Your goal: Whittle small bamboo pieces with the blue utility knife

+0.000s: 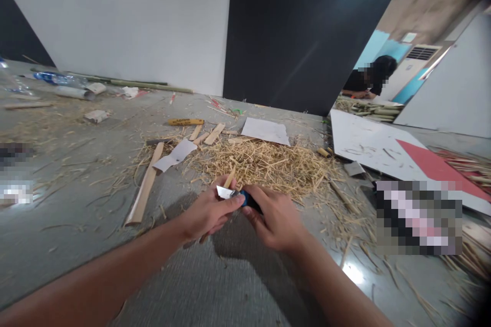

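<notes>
My right hand (274, 217) is closed around the blue and black handle of a utility knife (226, 192), whose bright blade points left. Close beside it, my left hand (209, 209) grips a thin bamboo strip (230, 178); one end sticks up past the fingers and the other shows below the palm. The left thumb rests by the base of the blade. The blade lies across or just in front of the strip; whether they touch I cannot tell. Beyond both hands spreads a heap of pale shavings (268, 163) on the grey floor.
A long flat bamboo slat (146, 184) lies at the left, near a creased paper (176, 156). Behind the shavings are another white sheet (264, 131) and a yellow stick (186, 122). White and red boards (368, 138) lie right. A person (370, 79) crouches far right.
</notes>
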Demonstrator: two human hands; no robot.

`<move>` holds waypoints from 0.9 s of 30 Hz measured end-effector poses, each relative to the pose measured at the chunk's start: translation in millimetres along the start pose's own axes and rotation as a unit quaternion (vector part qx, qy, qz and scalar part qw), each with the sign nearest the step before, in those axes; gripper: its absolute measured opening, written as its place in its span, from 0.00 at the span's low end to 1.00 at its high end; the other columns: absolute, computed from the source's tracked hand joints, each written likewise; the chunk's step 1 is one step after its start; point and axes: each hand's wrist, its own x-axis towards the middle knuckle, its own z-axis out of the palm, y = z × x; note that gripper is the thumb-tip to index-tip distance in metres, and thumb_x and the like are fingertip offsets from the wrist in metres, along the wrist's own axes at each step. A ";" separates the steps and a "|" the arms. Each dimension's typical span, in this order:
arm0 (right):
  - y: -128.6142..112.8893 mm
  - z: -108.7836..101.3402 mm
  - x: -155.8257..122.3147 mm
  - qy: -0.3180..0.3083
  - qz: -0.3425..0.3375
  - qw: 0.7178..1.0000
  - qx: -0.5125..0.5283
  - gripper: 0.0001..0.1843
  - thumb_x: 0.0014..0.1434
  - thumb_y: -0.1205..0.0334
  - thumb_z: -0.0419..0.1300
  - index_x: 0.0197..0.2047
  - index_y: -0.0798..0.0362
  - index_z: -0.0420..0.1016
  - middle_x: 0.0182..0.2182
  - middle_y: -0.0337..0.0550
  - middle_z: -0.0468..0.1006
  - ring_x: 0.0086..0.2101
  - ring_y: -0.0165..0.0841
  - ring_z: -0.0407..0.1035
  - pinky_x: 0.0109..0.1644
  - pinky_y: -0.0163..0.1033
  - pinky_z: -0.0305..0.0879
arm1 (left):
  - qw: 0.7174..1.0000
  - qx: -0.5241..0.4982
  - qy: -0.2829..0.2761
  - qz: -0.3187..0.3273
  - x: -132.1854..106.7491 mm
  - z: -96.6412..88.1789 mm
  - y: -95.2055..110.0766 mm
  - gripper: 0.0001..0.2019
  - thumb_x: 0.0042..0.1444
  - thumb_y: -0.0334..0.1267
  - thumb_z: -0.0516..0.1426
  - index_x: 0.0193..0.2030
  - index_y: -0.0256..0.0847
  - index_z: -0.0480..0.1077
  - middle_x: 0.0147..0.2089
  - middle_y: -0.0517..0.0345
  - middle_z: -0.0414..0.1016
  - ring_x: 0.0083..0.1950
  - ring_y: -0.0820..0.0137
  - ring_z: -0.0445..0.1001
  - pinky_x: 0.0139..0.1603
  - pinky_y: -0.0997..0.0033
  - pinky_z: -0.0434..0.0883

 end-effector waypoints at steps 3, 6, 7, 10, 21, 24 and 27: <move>-1.0 0.0 0.7 -0.007 0.007 1.000 -0.007 0.14 0.65 0.54 0.48 0.48 0.53 0.64 0.36 0.45 0.75 0.33 0.36 0.68 0.34 0.38 0.55 | 0.998 0.042 0.014 0.033 1.0 0.8 0.6 0.15 0.57 0.50 0.57 0.37 0.45 0.55 0.20 0.73 0.51 0.15 0.80 0.49 0.14 0.80 0.50; -0.6 -0.2 0.7 -0.004 0.018 1.000 -0.017 0.13 0.65 0.54 0.48 0.47 0.52 0.65 0.35 0.44 0.74 0.32 0.35 0.68 0.32 0.38 0.53 | 0.989 0.092 0.045 0.107 3.6 1.9 2.6 0.14 0.58 0.48 0.57 0.36 0.43 0.57 0.25 0.68 0.56 0.23 0.79 0.55 0.22 0.79 0.57; -0.2 -0.3 0.5 -0.001 0.021 1.000 -0.019 0.14 0.65 0.54 0.48 0.47 0.52 0.65 0.35 0.44 0.74 0.32 0.35 0.68 0.32 0.38 0.53 | 0.984 0.111 0.054 0.128 4.4 1.9 3.1 0.13 0.58 0.47 0.57 0.36 0.43 0.58 0.27 0.67 0.57 0.25 0.78 0.57 0.25 0.78 0.59; 0.5 -0.3 -0.1 0.002 0.028 0.999 -0.019 0.14 0.65 0.54 0.48 0.47 0.52 0.65 0.35 0.44 0.75 0.31 0.35 0.68 0.31 0.38 0.52 | 0.974 0.156 0.065 0.153 5.3 1.6 4.5 0.12 0.59 0.47 0.56 0.39 0.43 0.58 0.30 0.66 0.57 0.28 0.77 0.57 0.28 0.77 0.59; -1.7 -1.7 -1.0 0.009 0.027 0.999 -0.017 0.14 0.65 0.53 0.47 0.47 0.52 0.64 0.35 0.44 0.75 0.31 0.34 0.68 0.31 0.38 0.53 | 0.984 0.087 0.066 0.139 0.6 4.2 4.6 0.17 0.57 0.47 0.59 0.47 0.42 0.62 0.27 0.68 0.57 0.22 0.80 0.53 0.22 0.79 0.52; -1.9 -1.0 -0.6 0.011 0.034 0.999 -0.030 0.15 0.66 0.52 0.46 0.47 0.52 0.64 0.35 0.44 0.75 0.30 0.34 0.68 0.30 0.38 0.52 | 0.983 0.097 0.089 0.131 1.0 4.2 3.2 0.24 0.56 0.47 0.60 0.56 0.41 0.61 0.27 0.67 0.59 0.23 0.79 0.56 0.23 0.79 0.55; -1.7 0.3 -0.3 0.012 0.039 0.998 -0.037 0.15 0.66 0.52 0.46 0.47 0.52 0.64 0.35 0.44 0.75 0.30 0.34 0.68 0.30 0.38 0.50 | 0.979 0.107 0.107 0.141 0.3 5.0 4.7 0.26 0.56 0.48 0.60 0.57 0.40 0.62 0.36 0.60 0.67 0.30 0.76 0.63 0.29 0.77 0.61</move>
